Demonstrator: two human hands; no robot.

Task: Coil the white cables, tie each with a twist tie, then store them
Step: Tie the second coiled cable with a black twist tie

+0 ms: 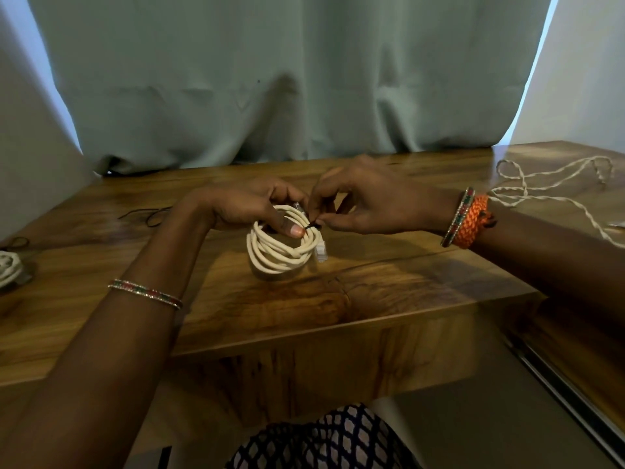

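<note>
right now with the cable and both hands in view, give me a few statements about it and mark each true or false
1. The left hand holds the coiled white cable. True.
2. The right hand lies flat on the wooden table. False: its fingers pinch a black twist tie at the coil.
3. A loose, uncoiled white cable lies at the table's right. True.
4. The coil sits inside a storage box. False: it is out in the open over the table, no box in view.
5. Dark ties lie on the table to the left. True.
</note>
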